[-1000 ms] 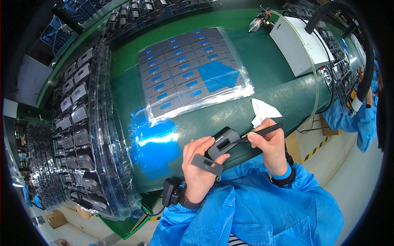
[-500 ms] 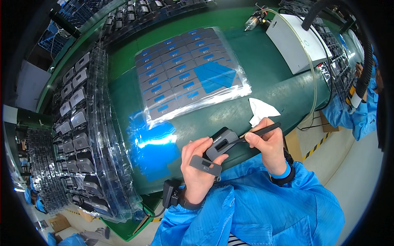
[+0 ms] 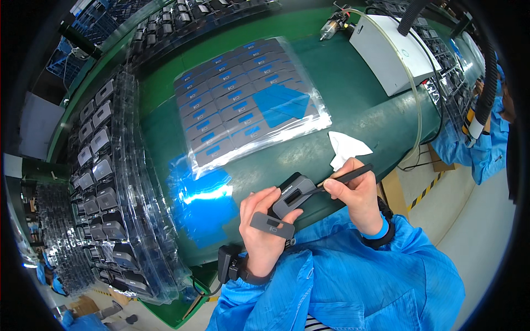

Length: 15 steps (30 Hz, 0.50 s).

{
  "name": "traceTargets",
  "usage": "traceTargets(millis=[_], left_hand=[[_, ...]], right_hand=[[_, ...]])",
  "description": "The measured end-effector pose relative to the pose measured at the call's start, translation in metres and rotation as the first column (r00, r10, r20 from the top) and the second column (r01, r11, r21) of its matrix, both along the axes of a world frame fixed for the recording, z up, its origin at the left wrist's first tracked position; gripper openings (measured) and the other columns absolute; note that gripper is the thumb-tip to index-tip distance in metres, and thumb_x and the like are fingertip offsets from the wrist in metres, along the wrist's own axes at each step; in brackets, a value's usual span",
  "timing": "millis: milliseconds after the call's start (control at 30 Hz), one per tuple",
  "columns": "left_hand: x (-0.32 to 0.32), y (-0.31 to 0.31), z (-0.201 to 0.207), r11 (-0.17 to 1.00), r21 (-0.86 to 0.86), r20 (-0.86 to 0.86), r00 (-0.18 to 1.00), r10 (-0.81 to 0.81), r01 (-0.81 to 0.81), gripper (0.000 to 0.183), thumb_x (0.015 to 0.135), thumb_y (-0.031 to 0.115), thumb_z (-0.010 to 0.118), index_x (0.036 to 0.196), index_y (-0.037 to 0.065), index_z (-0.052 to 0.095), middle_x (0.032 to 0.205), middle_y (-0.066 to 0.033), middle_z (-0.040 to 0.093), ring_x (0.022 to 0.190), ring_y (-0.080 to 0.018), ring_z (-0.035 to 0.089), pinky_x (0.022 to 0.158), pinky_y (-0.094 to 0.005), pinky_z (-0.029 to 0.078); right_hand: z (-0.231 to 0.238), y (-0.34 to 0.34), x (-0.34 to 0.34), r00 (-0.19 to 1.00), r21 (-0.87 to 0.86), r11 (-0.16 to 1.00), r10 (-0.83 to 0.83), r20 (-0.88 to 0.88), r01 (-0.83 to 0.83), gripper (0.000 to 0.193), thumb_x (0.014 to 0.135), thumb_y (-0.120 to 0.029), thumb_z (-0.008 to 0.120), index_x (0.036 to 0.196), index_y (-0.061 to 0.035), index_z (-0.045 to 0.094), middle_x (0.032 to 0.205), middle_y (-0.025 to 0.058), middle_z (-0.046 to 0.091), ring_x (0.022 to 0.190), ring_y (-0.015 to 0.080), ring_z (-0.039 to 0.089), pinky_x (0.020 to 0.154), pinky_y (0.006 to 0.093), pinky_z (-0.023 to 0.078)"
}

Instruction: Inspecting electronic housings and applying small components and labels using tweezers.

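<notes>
My left hand (image 3: 258,234) is closed around a dark grey device housing (image 3: 282,208) that has a rectangular slot in its top face. A flat grey panel (image 3: 270,225) with a small cut-out and a printed mark lies across the same hand's fingers, just below the housing. My right hand (image 3: 355,198) pinches black tweezers (image 3: 354,174), whose tips reach the housing beside its slot. Whether the tips touch the inside of the slot is too small to tell. A thin yellowish stick end shows by the right fingertips.
Ahead lies a clear sheet of grey panels (image 3: 232,102) with blue film pieces (image 3: 281,105) on it. Blue film (image 3: 201,201) and a white wipe (image 3: 348,149) are nearer. Stacked trays of housings (image 3: 105,193) stand left; a white box (image 3: 395,55) with hoses stands right.
The view has shifted slightly, so the bench items sit a little further left. The tweezer tips have come closer to the housing's slot. Both hands keep their hold.
</notes>
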<state>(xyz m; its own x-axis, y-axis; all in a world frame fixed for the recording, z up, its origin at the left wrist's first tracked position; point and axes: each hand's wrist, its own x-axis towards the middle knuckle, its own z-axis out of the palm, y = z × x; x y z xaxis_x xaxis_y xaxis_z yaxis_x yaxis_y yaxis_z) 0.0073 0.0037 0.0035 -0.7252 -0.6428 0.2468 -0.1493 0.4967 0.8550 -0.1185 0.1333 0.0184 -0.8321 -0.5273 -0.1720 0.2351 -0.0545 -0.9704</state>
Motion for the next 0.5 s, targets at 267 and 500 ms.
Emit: traceTargets(millis=[267,500], left_hand=[[0.0003,-0.0019,-0.0017,0.996,-0.085,-0.002,0.999,-0.032,0.032,0.051,0.055,0.012,0.084,0.1,0.0,0.063,0.102,-0.0148,0.061,0.094,-0.0288,0.058,0.081,-0.0363,0.047],[0.0006,-0.0022,-0.0013,0.996,-0.089,-0.004,1.0,-0.031,0.031,0.051,0.055,0.012,0.084,0.1,0.0,0.063,0.102,-0.0147,0.061,0.094,-0.0287,0.059,0.08,-0.0361,0.048]], right_hand=[[0.0003,-0.0004,0.0003,1.0,0.009,1.0,-0.009,-0.004,0.009,0.022,0.077,-0.008,0.071,0.076,-0.0028,0.05,0.068,0.0044,0.058,0.061,0.0071,0.053,0.055,0.0207,0.041],[-0.0009,-0.0008,0.0007,1.0,0.01,1.0,-0.009,-0.007,0.009,0.022,0.077,-0.008,0.072,0.076,-0.0037,0.05,0.067,0.0029,0.058,0.062,0.0056,0.051,0.055,0.0199,0.039]])
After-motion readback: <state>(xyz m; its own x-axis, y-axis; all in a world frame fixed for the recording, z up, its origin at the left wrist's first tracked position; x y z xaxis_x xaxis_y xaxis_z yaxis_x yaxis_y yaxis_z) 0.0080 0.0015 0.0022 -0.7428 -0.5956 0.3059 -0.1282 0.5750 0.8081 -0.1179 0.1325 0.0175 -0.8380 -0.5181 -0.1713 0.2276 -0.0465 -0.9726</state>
